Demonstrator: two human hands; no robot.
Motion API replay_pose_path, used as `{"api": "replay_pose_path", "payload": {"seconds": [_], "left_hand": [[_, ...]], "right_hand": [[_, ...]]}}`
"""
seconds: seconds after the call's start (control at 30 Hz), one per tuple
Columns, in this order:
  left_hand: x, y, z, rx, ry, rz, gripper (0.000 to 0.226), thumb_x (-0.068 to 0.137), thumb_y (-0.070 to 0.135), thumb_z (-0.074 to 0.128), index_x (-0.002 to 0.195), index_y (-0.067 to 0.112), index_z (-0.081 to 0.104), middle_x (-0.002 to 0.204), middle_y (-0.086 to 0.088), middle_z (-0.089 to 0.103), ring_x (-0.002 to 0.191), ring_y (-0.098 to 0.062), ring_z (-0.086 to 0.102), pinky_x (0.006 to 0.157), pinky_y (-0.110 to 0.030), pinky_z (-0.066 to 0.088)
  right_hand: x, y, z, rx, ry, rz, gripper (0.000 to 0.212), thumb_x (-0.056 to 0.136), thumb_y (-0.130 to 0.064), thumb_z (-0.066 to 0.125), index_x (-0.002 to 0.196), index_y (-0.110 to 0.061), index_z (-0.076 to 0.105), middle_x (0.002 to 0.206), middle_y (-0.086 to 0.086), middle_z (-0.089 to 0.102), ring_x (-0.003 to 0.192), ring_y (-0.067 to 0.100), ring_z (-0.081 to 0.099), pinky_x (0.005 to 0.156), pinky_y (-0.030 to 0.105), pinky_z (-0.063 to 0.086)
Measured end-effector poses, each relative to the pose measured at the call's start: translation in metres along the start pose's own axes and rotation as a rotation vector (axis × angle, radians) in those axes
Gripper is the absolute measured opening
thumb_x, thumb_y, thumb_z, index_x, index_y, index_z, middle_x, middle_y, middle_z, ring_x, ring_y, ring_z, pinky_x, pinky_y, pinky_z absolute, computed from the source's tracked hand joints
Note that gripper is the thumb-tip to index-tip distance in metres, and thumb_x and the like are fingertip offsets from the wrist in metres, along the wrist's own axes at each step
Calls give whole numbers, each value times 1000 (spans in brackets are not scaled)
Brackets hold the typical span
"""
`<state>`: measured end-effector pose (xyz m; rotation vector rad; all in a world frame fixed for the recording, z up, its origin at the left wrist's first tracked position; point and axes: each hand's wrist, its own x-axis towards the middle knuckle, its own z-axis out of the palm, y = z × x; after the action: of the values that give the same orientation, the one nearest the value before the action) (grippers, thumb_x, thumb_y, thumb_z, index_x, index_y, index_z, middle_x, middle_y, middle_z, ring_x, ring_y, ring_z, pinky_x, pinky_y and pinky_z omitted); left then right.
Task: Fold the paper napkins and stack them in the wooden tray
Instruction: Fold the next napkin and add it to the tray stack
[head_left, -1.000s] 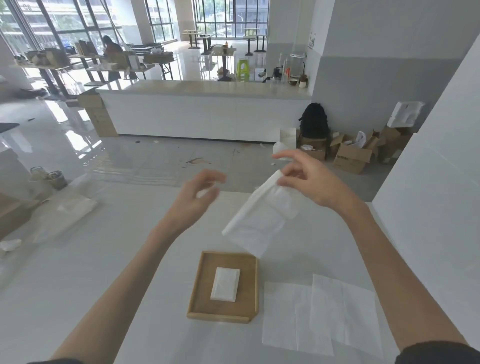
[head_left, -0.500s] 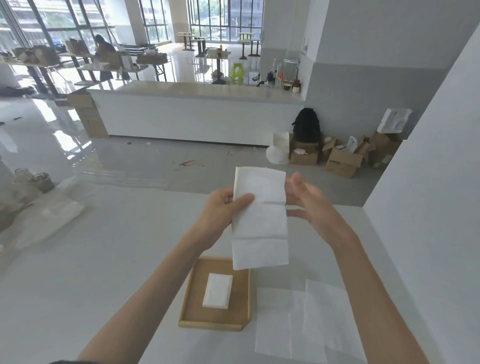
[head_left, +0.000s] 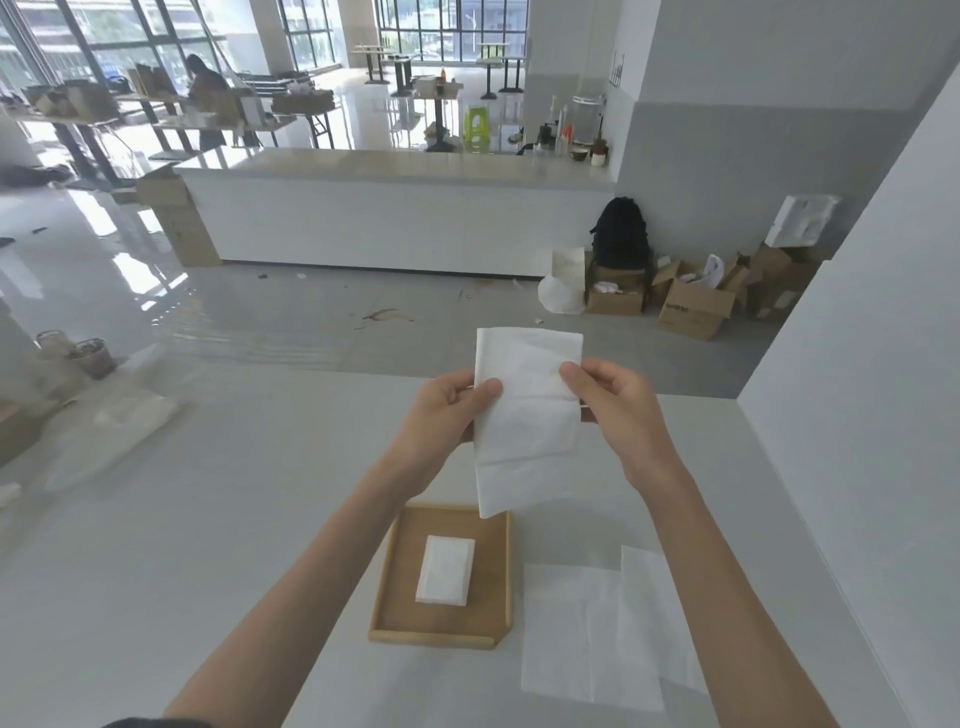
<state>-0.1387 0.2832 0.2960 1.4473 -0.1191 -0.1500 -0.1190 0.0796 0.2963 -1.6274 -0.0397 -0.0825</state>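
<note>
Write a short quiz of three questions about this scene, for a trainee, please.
1. True or false: the light rectangular wooden tray is empty.
2. Of the left hand and the right hand, which pinches the half-folded white paper napkin in the air? A left only, B right only, C both.
3. Fill in: the flat unfolded white napkins lie on the white table to the ____ of the tray.
Key: 1 false, a small folded white napkin lies in it; 2 C; 3 right.
</note>
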Motion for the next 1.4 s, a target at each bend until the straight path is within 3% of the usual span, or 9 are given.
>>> {"api": "replay_pose_path", "payload": {"seconds": [0.13,0.27,0.47,0.8,0.93,1.03,1.2,1.3,1.4], "left_hand": [[5,1,-1,1,27,10,20,100,16,58,112,4,69,102,-11,78,91,-21,74,82,-34,60],[9,0,-2,16,63,31,23,100,17,59,115,3,68,101,-13,77,91,-23,74,84,-37,60],[8,8,-4,80,-47,54,17,99,9,59,114,8,67,96,-7,78,90,-18,75,81,-30,60],[6,21,-8,49,-89,91,24,100,8,56,109,16,77,106,-10,78,98,-25,74,85,-34,59],[8,24,-8,35,-82,117,29,99,-5,51,97,8,78,104,-6,79,97,-20,74,82,-27,58],[8,25,-5,47,-93,150,37,98,-9,49,90,9,79,102,-6,79,99,-21,74,88,-28,57],[5,30,-8,60,-172,209,25,98,4,49,103,8,73,107,-6,72,100,-24,68,88,-34,56],[5,33,-4,129,-99,238,12,98,4,59,99,8,71,98,0,70,87,-16,69,82,-33,59],[7,35,0,196,-18,277,16,94,-3,62,96,11,70,93,5,72,81,-19,71,80,-37,60]], "right_hand": [[6,-1,-1,-2,27,-14,22,99,-34,63,107,-18,74,98,1,79,86,12,73,77,29,58],[1,3,-6,15,-119,33,34,94,-32,69,126,-18,66,111,-2,78,98,15,75,79,30,60],[-1,0,-10,52,-38,22,14,92,-17,72,106,-15,74,100,3,80,94,21,76,85,35,58],[5,-18,-31,0,-215,6,20,97,-10,63,115,-15,72,104,8,80,90,29,76,81,38,61],[4,-20,-31,-6,-197,-89,35,99,3,53,91,-21,77,93,-5,78,85,16,72,71,26,59],[1,-21,-27,42,-170,-123,32,101,2,51,88,-17,73,83,-10,73,77,7,66,64,17,51],[2,-22,-31,148,-233,-150,33,103,-9,43,94,-16,74,99,4,66,93,19,60,73,22,51],[2,-28,-27,67,-181,-175,25,102,-28,53,95,-18,74,91,5,65,80,8,62,72,18,50],[1,-32,-19,-21,-123,-240,10,95,-15,68,104,-19,69,94,-2,69,82,1,65,78,18,50]]}}
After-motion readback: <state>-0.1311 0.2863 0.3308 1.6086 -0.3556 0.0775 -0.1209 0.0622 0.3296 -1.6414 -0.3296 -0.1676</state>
